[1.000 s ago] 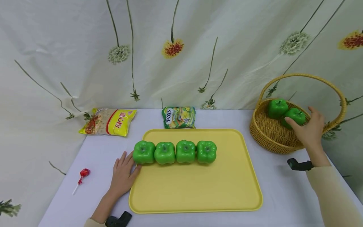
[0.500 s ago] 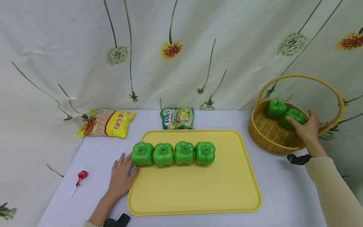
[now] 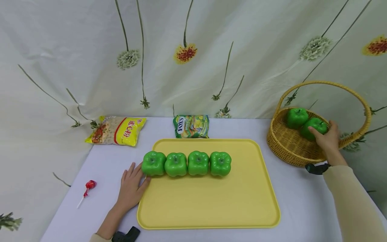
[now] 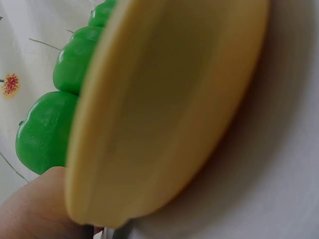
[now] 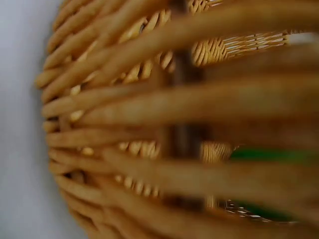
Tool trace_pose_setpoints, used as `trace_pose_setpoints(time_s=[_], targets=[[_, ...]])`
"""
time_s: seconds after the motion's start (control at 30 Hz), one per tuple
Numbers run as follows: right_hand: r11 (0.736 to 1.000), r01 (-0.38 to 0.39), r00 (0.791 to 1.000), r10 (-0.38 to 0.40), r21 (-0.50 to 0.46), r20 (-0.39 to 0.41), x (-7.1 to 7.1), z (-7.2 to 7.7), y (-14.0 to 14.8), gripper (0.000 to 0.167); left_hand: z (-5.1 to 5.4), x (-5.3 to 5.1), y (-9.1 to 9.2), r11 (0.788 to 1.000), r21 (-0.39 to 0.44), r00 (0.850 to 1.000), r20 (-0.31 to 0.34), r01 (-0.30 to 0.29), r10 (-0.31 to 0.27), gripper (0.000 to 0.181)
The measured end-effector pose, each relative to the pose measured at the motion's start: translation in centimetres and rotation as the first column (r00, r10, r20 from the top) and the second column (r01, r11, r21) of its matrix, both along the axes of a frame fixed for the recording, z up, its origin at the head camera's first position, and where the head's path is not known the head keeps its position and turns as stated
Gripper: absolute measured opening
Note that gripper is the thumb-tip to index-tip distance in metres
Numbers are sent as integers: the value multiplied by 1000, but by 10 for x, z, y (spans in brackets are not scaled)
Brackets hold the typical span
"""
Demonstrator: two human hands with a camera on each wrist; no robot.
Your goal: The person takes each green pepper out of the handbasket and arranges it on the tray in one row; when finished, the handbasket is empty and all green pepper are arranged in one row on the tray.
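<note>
My left hand point(image 3: 131, 188) lies with straight fingers at the left edge of the yellow tray point(image 3: 208, 208), fingertips beside the leftmost of several green bell peppers point(image 3: 153, 163) lined up on it. The left wrist view has the tray's rim point(image 4: 164, 109) up close. On the right, my right hand point(image 3: 328, 139) is inside the wicker basket point(image 3: 284, 148), thumb and fingers around the nearer green bell pepper point(image 3: 315, 127). Another green bell pepper point(image 3: 297, 117) sits behind it. Basket weave point(image 5: 149, 109) fills the right wrist view and hides the hand there.
A noodle-like food bag point(image 3: 118, 130) and a green Fox's candy bag point(image 3: 191, 126) lie at the table's back edge. A red lollipop point(image 3: 90, 185) lies at the left. The basket's tall handle point(image 3: 326, 82) arches over its opening.
My right hand has moved lower and closer in around the nearer pepper in the basket. My left hand stays at the tray's edge; the head view shifts slightly.
</note>
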State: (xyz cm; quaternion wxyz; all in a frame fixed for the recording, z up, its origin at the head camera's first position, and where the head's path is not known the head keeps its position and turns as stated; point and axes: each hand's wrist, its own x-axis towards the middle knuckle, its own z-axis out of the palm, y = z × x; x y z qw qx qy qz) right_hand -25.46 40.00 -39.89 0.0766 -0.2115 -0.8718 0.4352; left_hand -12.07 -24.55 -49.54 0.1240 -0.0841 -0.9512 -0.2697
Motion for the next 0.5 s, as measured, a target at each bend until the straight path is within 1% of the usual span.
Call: trace_pose_setpoints(time_s=[0.17,0.5], targets=[[1000,4,1000,-4,1,21,-4,-1,2,91,3,-1,3,1000,0,1000,1,-1,1,50],[993,49,998,-44,-112,41,-12,-6,-1,87,4,0,3,1000,-2,1000,9,-5,5,50]])
